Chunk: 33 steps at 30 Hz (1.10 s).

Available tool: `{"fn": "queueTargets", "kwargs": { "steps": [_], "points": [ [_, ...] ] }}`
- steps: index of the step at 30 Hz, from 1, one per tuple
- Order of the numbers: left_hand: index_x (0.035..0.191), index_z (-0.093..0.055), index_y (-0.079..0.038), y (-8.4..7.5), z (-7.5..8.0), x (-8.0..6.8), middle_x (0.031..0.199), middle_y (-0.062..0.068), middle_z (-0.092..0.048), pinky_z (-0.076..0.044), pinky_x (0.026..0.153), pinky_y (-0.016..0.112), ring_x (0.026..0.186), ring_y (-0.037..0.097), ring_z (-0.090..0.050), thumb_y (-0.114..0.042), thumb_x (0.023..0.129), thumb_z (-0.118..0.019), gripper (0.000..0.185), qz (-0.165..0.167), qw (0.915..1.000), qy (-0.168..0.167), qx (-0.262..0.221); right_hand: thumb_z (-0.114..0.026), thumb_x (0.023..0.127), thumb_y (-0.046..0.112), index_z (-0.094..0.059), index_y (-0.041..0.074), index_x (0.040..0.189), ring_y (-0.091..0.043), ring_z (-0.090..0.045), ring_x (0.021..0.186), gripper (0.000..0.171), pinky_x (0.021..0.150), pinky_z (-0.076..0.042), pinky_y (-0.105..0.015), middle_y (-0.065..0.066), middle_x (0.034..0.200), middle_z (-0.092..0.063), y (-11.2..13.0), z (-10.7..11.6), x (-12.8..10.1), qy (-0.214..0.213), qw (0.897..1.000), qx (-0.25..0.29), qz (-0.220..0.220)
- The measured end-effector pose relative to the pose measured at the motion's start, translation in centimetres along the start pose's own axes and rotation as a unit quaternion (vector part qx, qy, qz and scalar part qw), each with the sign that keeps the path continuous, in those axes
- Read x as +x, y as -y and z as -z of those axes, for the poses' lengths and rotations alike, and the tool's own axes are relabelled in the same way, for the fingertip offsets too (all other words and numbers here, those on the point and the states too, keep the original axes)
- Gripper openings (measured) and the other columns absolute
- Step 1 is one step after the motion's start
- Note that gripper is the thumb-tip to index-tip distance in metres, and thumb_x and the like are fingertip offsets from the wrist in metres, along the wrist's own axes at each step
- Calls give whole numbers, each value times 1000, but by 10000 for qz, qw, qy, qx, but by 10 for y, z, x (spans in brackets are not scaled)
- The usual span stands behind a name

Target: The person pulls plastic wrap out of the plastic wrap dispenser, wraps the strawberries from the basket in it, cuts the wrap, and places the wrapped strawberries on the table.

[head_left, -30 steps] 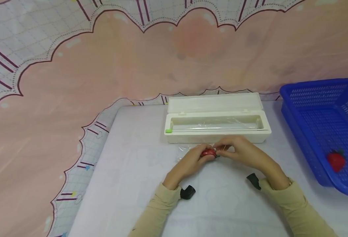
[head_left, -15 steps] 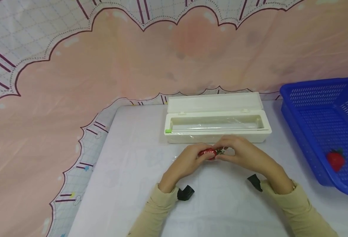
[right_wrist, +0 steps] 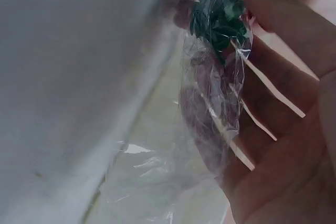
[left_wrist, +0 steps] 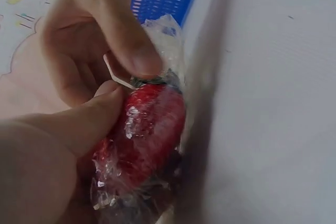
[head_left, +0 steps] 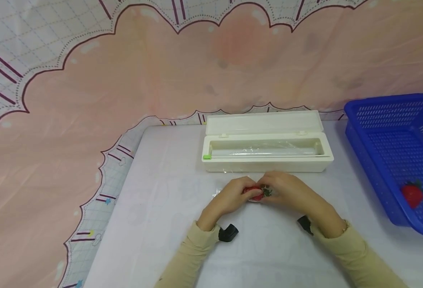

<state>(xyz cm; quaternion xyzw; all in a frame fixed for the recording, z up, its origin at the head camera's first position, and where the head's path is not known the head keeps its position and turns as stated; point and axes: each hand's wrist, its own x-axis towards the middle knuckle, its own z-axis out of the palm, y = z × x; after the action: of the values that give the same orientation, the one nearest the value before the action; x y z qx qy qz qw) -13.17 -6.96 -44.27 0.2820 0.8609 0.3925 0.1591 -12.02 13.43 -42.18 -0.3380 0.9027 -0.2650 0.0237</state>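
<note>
Two hands on one strawberry (left_wrist: 152,129) here, and it's wrapped in clear film (left_wrist: 167,32). It sits between them, in front of the box (head_left: 267,166) and near its front side; I can't tell if it's touching the table (head_left: 154,224) underneath.

Left hand (head_left: 230,195) has hold of the red body, thumb laid along the side, with film crinkled and bunched below the berry in the left wrist view. Right hand (head_left: 288,190) is pinching at the leafy end, thumb tip right by the leaves (right_wrist: 220,11). From the right wrist you can see its other fingers stretched out and slightly apart behind the film, which trails loose past the leaves.

As for the rest, the box is off-white with its lid (head_left: 265,123) flipped back, a roll (head_left: 265,150) of something clear and shiny inside, and a little green tab (head_left: 206,157) at the left end of the front edge. Over on the right there's a blue basket (head_left: 373,172) with another berry (head_left: 413,195) in it, unwrapped as far as I can see. Both sleeves are tan, with a black piece (head_left: 228,233) poking out by each wrist. Peachy patterned cloth (head_left: 89,160) behind the table.
</note>
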Motion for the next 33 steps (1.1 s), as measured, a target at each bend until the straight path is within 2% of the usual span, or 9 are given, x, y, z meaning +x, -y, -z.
{"fn": "queueTargets", "kwargs": {
  "steps": [3,8,12,16,20,28,31,33],
  "points": [
    [96,-74,-14,3,-2,1,94,-2,-68,-48,84,20,90,5,-59,-25,96,-67,14,-30,9999,-6,109,-88,75,23,-68,17,92,-6,-57,78,26,71,-51,-28,10,86,-62,0,-8,2,-78,9996,-278,53],
    [101,-76,-12,5,-3,2,101,0,-71,-49,90,22,98,9,-62,-24,94,-69,15,-85,9997,-54,232,-87,77,23,-61,20,84,-5,-53,71,27,66,-48,-26,12,78,-59,-3,-14,3,-110,9997,-191,60],
    [103,-75,-13,2,-3,1,101,0,-70,-49,88,22,97,10,-62,-26,92,-71,18,133,9995,-144,263,-86,78,24,-60,20,84,-4,-55,72,27,66,-49,-26,13,78,-61,-6,-15,3,-35,9999,-74,109],
    [109,-73,-13,-3,-2,-3,104,-2,-71,-50,87,25,96,9,-63,-29,90,-75,25,396,9976,-409,405,-84,80,26,-60,20,86,-3,-56,73,25,68,-49,-26,13,80,-62,-7,-14,4,126,9998,85,144],
    [114,-70,-15,-8,-2,-9,107,-3,-72,-52,86,27,97,10,-65,-29,88,-77,30,439,9933,-739,775,-82,83,27,-63,19,89,-4,-56,73,22,68,-49,-25,12,80,-61,-6,-14,5,229,9993,234,154],
    [107,-73,-15,-11,-3,-27,103,-4,-71,-53,81,25,93,11,-65,-28,87,-78,24,190,9842,-1043,1418,-81,83,23,-67,18,92,-3,-56,75,18,70,-50,-24,13,83,-63,-6,-15,1,463,9975,532,-28],
    [101,-74,-17,-9,-1,-33,98,-6,-70,-53,77,24,90,8,-64,-30,84,-80,22,-24,9792,-1267,1582,-80,84,20,-68,18,92,-2,-54,73,15,68,-50,-22,13,81,-63,-6,-16,1,576,9963,639,-73],
    [99,-75,-17,-7,0,-35,96,-7,-70,-52,79,23,91,9,-64,-30,83,-81,21,-267,9744,-1384,1752,-79,85,19,-68,17,92,-1,-52,70,13,65,-48,-21,13,80,-62,-7,-16,2,638,9953,720,-61]
  ]
}}
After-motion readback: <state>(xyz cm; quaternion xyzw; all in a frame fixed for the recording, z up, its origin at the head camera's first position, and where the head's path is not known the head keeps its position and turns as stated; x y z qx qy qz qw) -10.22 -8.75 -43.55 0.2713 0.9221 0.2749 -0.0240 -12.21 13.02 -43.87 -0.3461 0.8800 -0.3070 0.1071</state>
